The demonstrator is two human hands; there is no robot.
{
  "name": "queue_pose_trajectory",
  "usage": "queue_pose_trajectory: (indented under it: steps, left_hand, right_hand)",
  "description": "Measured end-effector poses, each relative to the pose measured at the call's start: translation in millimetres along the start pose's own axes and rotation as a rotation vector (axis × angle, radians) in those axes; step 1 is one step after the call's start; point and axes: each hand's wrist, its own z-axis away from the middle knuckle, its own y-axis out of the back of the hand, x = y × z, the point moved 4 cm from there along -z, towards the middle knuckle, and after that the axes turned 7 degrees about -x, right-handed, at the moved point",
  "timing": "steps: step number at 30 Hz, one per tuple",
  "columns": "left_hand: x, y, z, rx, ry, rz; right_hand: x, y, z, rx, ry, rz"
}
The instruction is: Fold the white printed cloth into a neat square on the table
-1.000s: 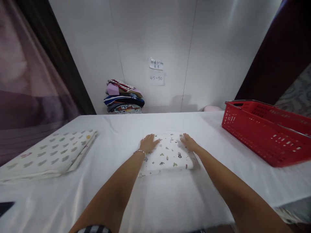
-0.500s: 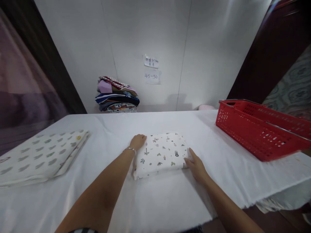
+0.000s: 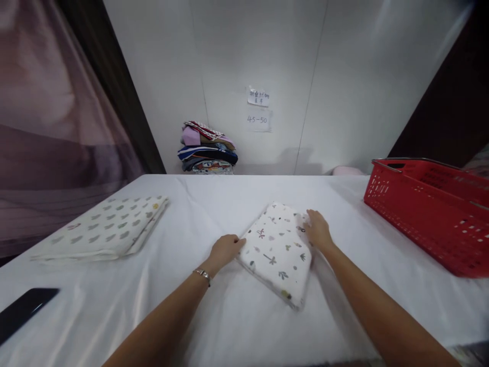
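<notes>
A folded white cloth (image 3: 277, 244) with small plant prints lies turned at an angle on the white-covered table (image 3: 214, 204). My left hand (image 3: 227, 248) pinches its left edge, thumb on top. At the cloth's upper right edge is my right hand (image 3: 319, 230), slightly blurred, its fingers gripping that side. The fingers under the cloth are hidden. Further left lies a larger folded cloth (image 3: 118, 224) with grey leaf-like prints, apart from both hands.
A red plastic basket (image 3: 420, 219) with metal handles stands at the right. Several folded fabrics are stacked (image 3: 208, 153) against the back wall, left of two paper notes (image 3: 259, 121). A black phone-like object (image 3: 25, 311) lies at the near left.
The printed cloth has turned counterclockwise between my hands. My right hand has moved up along its side, my left hand slightly nearer. The view has swung left, bringing the black object in.
</notes>
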Motion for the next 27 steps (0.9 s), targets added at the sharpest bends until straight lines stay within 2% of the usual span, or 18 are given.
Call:
queue_pose_trajectory:
  steps: [4, 6, 9, 14, 19, 23, 27]
  left_hand:
    - [1.8, -4.7, 5.6, 0.101, 0.026, -0.033]
    - [2.8, -7.2, 7.8, 0.152, 0.013, -0.052]
    - [2.5, -11.1, 9.9, 0.175, -0.006, -0.044]
    - [-0.3, -13.6, 9.7, 0.193, -0.022, -0.031]
    - [-2.2, -15.8, 8.5, 0.211, -0.061, -0.012]
    - [-3.9, -17.3, 6.8, 0.202, -0.073, 0.001]
    - [-5.9, -18.0, 5.0, 0.194, -0.070, -0.001]
  right_hand:
    - [-49.1, -15.2, 22.4, -0.133, 0.206, 0.100]
    - [-65.1, -21.0, 25.6, -0.215, 0.246, 0.116]
    - [-77.6, -25.7, 15.0, -0.296, 0.263, 0.157]
    - [-81.3, -31.9, -29.4, -0.256, 0.227, 0.263]
    - [-74.5, -41.4, -70.5, -0.185, 0.100, 0.185]
    - [-69.0, -47.9, -91.2, -0.158, 0.042, 0.135]
    - [-66.5, -52.3, -101.2, -0.140, 0.044, 0.064]
